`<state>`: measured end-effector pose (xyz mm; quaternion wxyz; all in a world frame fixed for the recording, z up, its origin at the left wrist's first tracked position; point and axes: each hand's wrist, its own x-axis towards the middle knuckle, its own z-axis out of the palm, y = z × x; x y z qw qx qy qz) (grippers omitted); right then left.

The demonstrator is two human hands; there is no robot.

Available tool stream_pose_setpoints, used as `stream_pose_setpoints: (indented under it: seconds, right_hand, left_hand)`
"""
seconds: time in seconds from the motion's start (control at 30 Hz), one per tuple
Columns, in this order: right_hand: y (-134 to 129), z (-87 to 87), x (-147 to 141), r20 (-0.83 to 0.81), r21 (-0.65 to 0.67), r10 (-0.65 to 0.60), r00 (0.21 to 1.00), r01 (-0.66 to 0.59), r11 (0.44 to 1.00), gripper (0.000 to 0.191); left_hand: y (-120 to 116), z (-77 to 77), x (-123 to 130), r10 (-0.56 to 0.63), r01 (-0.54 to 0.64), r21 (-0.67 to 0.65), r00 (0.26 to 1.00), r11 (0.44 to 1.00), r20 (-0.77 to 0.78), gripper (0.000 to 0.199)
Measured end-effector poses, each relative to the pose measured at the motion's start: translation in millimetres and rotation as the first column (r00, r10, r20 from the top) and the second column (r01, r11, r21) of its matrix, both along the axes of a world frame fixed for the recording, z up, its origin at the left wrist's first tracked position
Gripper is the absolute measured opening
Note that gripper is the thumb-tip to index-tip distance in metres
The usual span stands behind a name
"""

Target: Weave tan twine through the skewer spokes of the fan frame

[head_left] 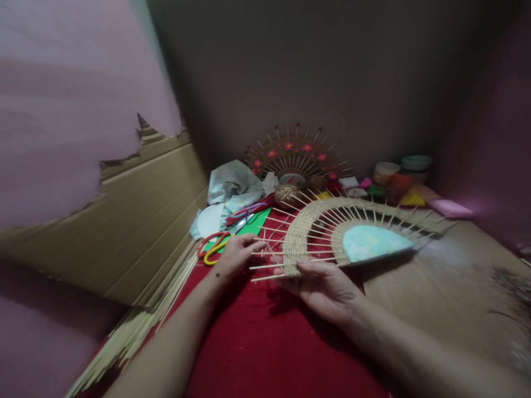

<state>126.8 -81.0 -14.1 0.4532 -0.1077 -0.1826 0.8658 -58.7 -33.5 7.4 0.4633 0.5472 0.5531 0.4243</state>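
A half-round woven fan [295, 243] of thin sticks and tan twine is held up above the red cloth, its flat edge tilted toward me. Its centre is a pale blue half-disc [375, 243]. My right hand [329, 290] grips the woven band at its lower left end, thumb on top and fingers beneath. At the stick tips on the left, my left hand [240, 254] pinches a strand of twine [271, 251] that runs to the band. Behind the fan sits a ball of twine [286, 194].
Scissors [215, 246] with red and yellow handles lie on a green sheet [255, 224]. A finished flowered fan [290, 149] leans at the back wall. Cardboard [153, 221] stands left above a bundle of sticks [136, 337]. Tubs [385, 171] and coloured packets stand back right.
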Motion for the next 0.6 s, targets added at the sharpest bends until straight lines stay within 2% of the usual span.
stream_pose_setpoints:
  seconds: [0.1, 0.33, 0.43, 0.6]
  right_hand:
    - [-1.7, 0.7, -0.4, -0.011, 0.02, 0.03, 1.0, -0.029, 0.999, 0.018]
    - [-1.3, -0.8, -1.2, 0.003, 0.001, 0.023, 1.0, -0.023, 1.0, 0.021]
    - [-0.9, -2.9, -1.5, 0.011, -0.023, 0.004, 1.0, -0.004, 1.0, 0.022]
    - [-1.9, -3.7, -2.1, 0.028, -0.064, -0.012, 1.0, 0.014, 0.998, 0.022]
  left_hand:
    - [10.5, -6.2, 0.9, -0.03, 0.041, 0.08, 0.991, 0.996, -0.133, 0.019]
    - [30.3, -23.3, 9.5, -0.113, 0.116, 0.047, 0.992, 0.992, -0.061, 0.029]
    - [34.2, -17.9, 8.4, -0.132, 0.134, 0.039, 0.991, 0.99, -0.035, 0.024]
    - [30.1, -4.2, -7.4, -0.177, 0.177, -0.054, 0.984, 0.983, 0.011, 0.02]
